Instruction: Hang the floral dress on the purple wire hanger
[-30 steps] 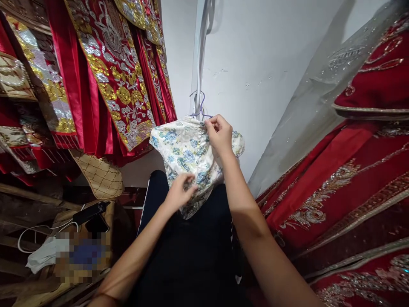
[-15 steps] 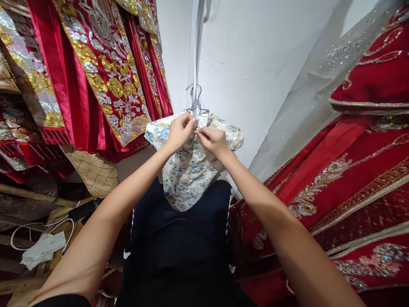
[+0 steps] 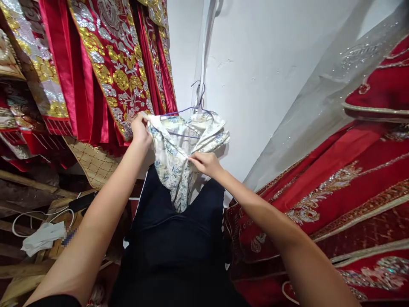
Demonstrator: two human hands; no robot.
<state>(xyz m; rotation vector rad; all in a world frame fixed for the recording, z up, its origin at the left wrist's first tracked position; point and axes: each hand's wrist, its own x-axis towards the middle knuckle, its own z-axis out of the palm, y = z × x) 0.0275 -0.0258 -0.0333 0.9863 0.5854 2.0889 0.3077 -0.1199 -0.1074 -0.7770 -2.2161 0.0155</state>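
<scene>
A white garment (image 3: 169, 160) with a blue and green floral print hangs in front of me on a thin purple wire hanger (image 3: 201, 99). My left hand (image 3: 141, 129) is closed on its left shoulder edge and holds it out to the side. Lower down, my right hand (image 3: 205, 163) pinches the front edge of the cloth near the middle. The neckline gapes between my hands, and a bar of the hanger shows through the opening. The garment's lower end is hidden behind my dark top.
Red costumes with gold and silver embroidery (image 3: 119, 79) hang at the left. More red beaded clothing (image 3: 319, 196) fills the right, beside a sheer sparkly fabric (image 3: 287, 115). A white cable and a white cloth (image 3: 43, 236) lie on a wooden surface at lower left.
My hands were together at the garment's neckline. The left has moved out to the shoulder edge, the right slightly down, and the neckline has spread, baring more of the hanger.
</scene>
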